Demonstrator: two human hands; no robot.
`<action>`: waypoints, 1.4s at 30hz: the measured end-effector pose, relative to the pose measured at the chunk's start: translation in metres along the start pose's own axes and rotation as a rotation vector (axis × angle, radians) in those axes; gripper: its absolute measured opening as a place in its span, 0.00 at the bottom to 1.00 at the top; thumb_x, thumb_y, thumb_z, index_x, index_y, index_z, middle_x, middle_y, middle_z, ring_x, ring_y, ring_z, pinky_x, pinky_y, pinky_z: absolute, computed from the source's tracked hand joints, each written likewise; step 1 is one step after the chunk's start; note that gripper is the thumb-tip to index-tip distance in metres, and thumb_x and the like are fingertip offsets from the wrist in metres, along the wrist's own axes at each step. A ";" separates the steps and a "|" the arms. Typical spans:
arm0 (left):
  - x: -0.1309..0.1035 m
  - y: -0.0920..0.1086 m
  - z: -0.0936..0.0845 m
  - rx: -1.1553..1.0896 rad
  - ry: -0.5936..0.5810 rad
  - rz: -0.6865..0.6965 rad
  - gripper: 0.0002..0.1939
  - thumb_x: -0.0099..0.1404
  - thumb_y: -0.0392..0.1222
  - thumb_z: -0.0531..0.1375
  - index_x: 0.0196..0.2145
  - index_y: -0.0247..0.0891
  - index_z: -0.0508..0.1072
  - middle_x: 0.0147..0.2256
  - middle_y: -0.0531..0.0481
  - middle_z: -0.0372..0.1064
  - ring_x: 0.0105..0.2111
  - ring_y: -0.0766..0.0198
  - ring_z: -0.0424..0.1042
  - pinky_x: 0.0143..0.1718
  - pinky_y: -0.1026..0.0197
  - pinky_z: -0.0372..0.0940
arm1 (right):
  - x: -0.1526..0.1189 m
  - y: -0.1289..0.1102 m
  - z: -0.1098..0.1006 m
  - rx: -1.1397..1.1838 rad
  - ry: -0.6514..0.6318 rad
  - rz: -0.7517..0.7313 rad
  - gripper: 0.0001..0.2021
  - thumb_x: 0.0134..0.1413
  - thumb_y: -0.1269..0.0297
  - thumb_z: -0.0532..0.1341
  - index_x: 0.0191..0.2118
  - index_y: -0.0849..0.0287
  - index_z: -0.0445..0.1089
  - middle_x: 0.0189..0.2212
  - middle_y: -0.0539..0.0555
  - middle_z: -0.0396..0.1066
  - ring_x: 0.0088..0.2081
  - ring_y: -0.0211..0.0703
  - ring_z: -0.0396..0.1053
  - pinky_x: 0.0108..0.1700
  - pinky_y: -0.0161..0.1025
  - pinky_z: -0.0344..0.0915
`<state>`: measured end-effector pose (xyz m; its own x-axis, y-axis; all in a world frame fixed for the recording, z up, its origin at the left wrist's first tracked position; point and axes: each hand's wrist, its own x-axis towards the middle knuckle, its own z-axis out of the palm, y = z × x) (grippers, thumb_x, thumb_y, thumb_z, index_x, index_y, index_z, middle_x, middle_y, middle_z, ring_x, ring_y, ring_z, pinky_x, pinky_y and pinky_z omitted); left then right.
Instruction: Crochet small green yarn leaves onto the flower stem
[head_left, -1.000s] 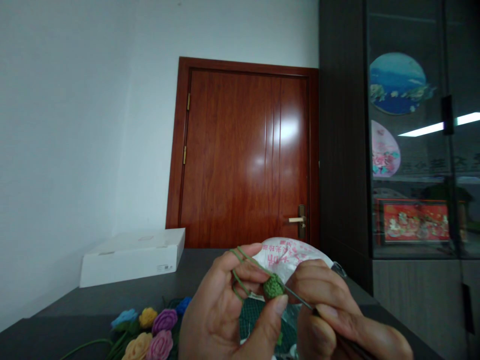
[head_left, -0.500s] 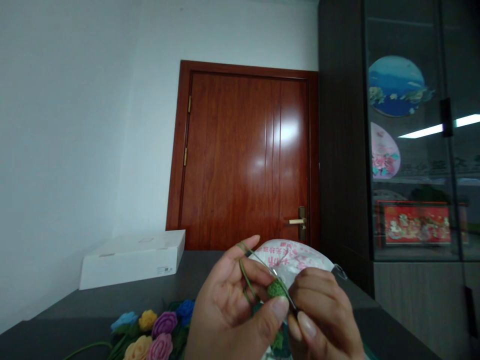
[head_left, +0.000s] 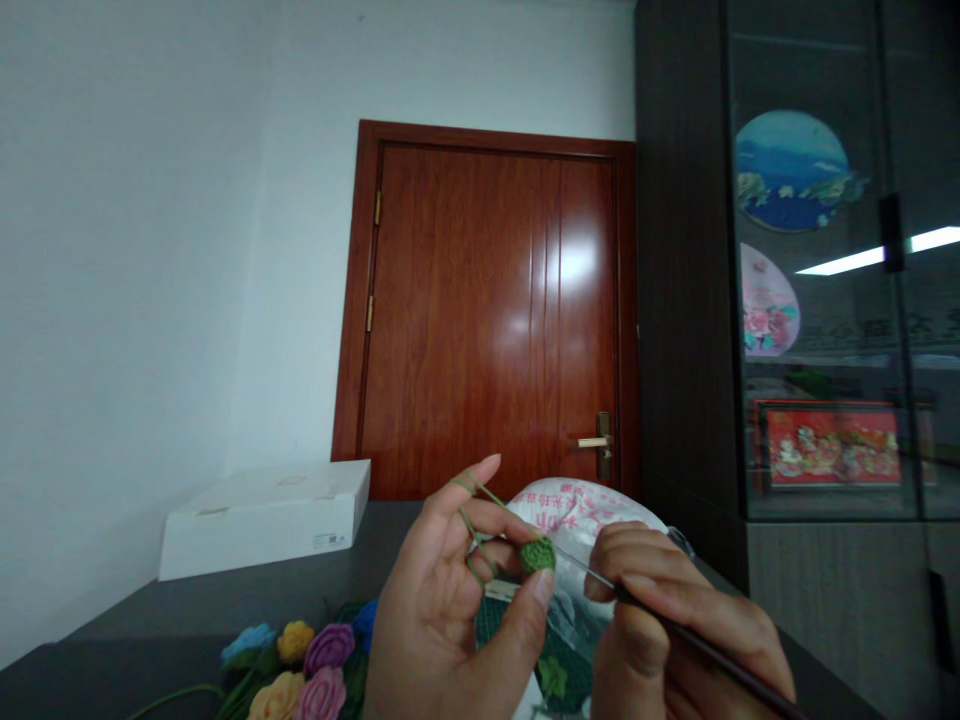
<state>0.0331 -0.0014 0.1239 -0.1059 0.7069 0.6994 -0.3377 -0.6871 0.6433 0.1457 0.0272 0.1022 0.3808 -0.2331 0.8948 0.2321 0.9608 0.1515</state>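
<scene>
Right hand (head_left: 679, 615) farther right with 1 hook (head_left: 585, 568) (dark-handled).

There are two hands, one left hand (head_left: 457, 610) and one right hand (head_left: 675, 620), with one hook (head_left: 675, 628) and one green crocheted piece (head_left: 537, 554). Flowers (head_left: 328, 647) seem to number six, though the bunch is partly covered: one each of light blue, yellow, purple, pink, peach and dark blue. One white box (head_left: 262, 520), one printed bag (head_left: 574, 510), one door (head_left: 465, 320), two hinges (head_left: 370, 313), one handle (head_left: 592, 442), one framed red picture (head_left: 834, 446).
</scene>
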 end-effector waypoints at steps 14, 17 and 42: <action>0.015 0.001 -0.023 -0.196 -0.269 -0.251 0.28 0.57 0.36 0.71 0.55 0.37 0.72 0.35 0.47 0.74 0.30 0.64 0.71 0.28 0.63 0.68 | 0.012 0.002 -0.008 0.307 -0.181 0.492 0.05 0.70 0.66 0.54 0.39 0.56 0.65 0.25 0.47 0.63 0.28 0.37 0.63 0.32 0.35 0.64; 0.018 -0.001 -0.026 -0.245 -0.320 -0.273 0.27 0.56 0.37 0.71 0.54 0.37 0.74 0.35 0.47 0.75 0.28 0.66 0.71 0.27 0.65 0.67 | 0.012 0.006 -0.006 0.449 -0.214 0.621 0.08 0.69 0.63 0.54 0.37 0.56 0.65 0.25 0.47 0.61 0.28 0.37 0.62 0.30 0.34 0.64; 0.017 -0.007 -0.022 -0.428 -0.380 -0.408 0.24 0.57 0.38 0.73 0.52 0.37 0.78 0.34 0.47 0.75 0.27 0.64 0.74 0.25 0.67 0.69 | 0.001 0.004 0.004 0.448 -0.035 0.402 0.04 0.69 0.68 0.54 0.42 0.56 0.66 0.26 0.49 0.69 0.28 0.40 0.69 0.28 0.37 0.68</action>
<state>0.0135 0.0190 0.1239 0.4159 0.7329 0.5384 -0.6274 -0.1974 0.7533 0.1440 0.0315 0.1055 0.3292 0.1597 0.9307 -0.3263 0.9441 -0.0466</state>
